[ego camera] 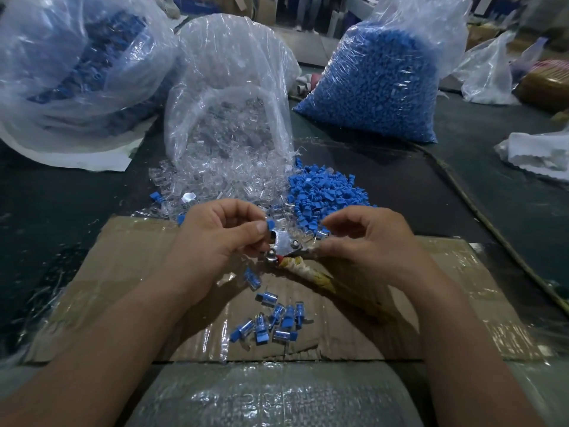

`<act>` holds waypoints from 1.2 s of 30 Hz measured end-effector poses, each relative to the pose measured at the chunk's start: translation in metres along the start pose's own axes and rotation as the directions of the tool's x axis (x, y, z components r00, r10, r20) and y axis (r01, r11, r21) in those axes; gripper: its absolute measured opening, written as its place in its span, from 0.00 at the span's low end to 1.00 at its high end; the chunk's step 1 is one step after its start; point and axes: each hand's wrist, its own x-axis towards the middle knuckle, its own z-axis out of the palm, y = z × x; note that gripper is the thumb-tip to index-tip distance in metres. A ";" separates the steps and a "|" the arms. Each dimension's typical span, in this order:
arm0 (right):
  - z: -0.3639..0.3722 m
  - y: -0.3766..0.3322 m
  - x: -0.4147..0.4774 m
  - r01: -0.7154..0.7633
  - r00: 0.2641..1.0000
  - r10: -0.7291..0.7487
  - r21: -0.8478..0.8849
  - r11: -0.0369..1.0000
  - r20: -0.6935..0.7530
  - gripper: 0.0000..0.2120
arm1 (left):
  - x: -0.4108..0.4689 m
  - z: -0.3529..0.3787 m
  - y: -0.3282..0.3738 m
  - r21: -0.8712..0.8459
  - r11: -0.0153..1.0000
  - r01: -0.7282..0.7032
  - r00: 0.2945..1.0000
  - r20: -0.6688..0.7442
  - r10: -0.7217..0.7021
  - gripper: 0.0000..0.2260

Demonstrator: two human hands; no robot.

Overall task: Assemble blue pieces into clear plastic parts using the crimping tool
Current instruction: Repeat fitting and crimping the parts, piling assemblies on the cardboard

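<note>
My left hand (215,238) pinches a small blue piece (270,224) at the metal jaws of the crimping tool (284,246). The tool's handle (311,269), wrapped in yellowish tape, runs down to the right under my right hand (366,241), whose curled fingers grip it and touch a clear part (321,234). A loose heap of blue pieces (323,189) lies just beyond my hands, beside spilled clear plastic parts (215,183). Several assembled blue-and-clear parts (274,325) lie on the cardboard sheet (123,272) below my hands.
An open bag of clear parts (228,97) stands behind the heaps. A full bag of blue pieces (375,81) sits at the back right, another large bag (70,66) at the back left. A cord (480,211) runs along the right. Bubble wrap (277,396) lies nearest me.
</note>
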 end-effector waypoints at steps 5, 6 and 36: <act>-0.008 0.004 -0.004 -0.078 0.937 0.163 -0.270 0.960 0.308 0.24 | 0.001 -0.002 0.000 0.033 0.999 -0.017 1.000 0.001 0.017 0.03; -0.006 0.003 -0.004 -0.036 0.928 0.162 -0.351 0.936 0.335 0.30 | 0.001 -0.002 0.000 0.036 0.999 -0.018 1.000 0.004 0.018 0.03; 0.017 -0.013 -0.003 0.076 0.997 -0.066 -0.308 0.948 0.043 0.11 | 0.002 -0.002 -0.001 0.103 0.985 -0.139 0.980 -0.130 0.152 0.04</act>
